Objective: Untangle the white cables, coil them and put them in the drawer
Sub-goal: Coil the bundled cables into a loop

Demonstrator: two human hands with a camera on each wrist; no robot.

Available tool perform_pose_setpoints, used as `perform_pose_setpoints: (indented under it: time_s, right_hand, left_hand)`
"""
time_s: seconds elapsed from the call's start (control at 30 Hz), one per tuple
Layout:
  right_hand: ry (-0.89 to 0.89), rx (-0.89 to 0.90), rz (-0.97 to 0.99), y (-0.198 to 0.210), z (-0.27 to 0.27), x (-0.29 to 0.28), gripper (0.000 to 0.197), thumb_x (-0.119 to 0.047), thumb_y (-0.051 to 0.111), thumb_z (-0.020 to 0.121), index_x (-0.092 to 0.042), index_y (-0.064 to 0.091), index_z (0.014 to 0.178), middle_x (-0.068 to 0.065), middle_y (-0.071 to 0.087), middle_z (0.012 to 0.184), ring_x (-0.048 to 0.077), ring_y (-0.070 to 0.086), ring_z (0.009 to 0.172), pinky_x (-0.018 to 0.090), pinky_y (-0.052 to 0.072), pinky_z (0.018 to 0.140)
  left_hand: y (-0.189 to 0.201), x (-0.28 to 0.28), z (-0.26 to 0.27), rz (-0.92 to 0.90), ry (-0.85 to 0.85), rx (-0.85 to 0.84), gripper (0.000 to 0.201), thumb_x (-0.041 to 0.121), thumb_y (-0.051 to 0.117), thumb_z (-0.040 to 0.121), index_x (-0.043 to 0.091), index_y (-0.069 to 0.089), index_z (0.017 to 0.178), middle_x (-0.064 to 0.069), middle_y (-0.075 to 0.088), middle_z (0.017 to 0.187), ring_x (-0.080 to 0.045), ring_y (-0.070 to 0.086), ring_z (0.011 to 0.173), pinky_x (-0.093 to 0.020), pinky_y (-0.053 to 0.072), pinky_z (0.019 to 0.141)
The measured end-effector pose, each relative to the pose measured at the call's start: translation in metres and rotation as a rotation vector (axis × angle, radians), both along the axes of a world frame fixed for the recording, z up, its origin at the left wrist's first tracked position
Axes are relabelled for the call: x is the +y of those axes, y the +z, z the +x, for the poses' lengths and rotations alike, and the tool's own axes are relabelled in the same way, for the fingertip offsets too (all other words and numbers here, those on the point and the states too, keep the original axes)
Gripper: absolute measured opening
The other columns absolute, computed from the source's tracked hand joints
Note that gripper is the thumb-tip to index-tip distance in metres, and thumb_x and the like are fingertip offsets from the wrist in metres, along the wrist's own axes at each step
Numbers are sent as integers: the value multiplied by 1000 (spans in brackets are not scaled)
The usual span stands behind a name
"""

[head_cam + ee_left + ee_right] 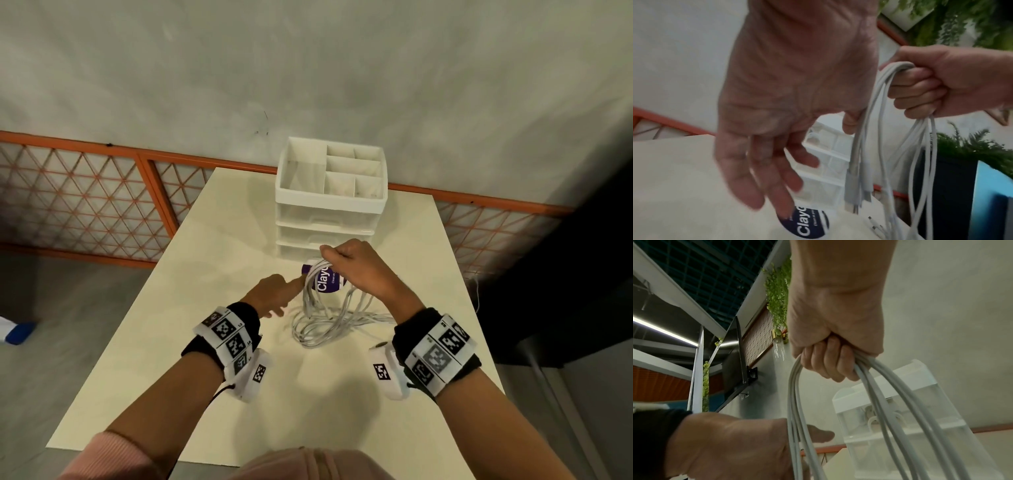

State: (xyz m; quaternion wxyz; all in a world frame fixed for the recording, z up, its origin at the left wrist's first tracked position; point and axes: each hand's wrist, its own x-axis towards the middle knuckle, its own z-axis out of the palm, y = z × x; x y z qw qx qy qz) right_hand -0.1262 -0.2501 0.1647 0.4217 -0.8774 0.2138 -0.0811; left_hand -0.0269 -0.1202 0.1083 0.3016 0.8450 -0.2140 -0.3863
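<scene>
Right wrist view shows my right hand fisted around the white cables, which loop down from my curled fingers. My left hand hangs just beside them, fingers loose and spread, holding nothing. From the head view, the lower loops pile on the table before the drawer unit; only the left wrist view shows the dangling plugs. A purple label sits half hidden behind the strands.
</scene>
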Motion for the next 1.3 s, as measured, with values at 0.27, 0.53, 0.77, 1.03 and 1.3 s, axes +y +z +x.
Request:
perform_pose_setpoints:
  time_s: [0.27,0.53,0.77,1.03,1.3]
  right_hand:
    - [-68,-61,175,13,2,-11,53,-30,52,93,-20,30,46,-11,27,31,4,28,29,16,24,39]
    - [-100,-83,459,-13,-6,-22,59,-47,33,98,-12,49,53,5,54,49,17,50,43,25,44,49]
    - [-259,-165,682,-40,0,3,52,-36,23,101,-16,34,54,-7,27,39,9,26,35,22,31,43]
    - [-338,-96,644,-31,12,9,44,-32,24,98,-3,53,83,-3,29,45,9,24,34,18,21,38]
    - [-335,-59,544,-43,18,11,45,-40,24,100,-2,44,114,1,39,56,5,36,34,17,29,33]
  left_hand:
    - [22,-6,-18,-668,-114,203,70,62,15,92,6,41,59,-3,38,53,-22,40,56,-30,46,73]
    - [44,-10,-18,-872,33,390,43,53,38,91,23,27,62,7,14,57,-7,13,46,-18,12,40]
    - [37,-9,-12,-832,43,243,43,58,32,89,22,23,68,7,17,58,-7,16,47,-16,19,41]
    - [32,-23,-27,-803,22,114,22,33,43,98,19,50,84,14,38,43,-1,32,39,-17,28,43]
    - [34,-32,-30,-853,103,48,29,20,50,98,9,53,71,9,53,39,-3,48,35,-15,36,40]
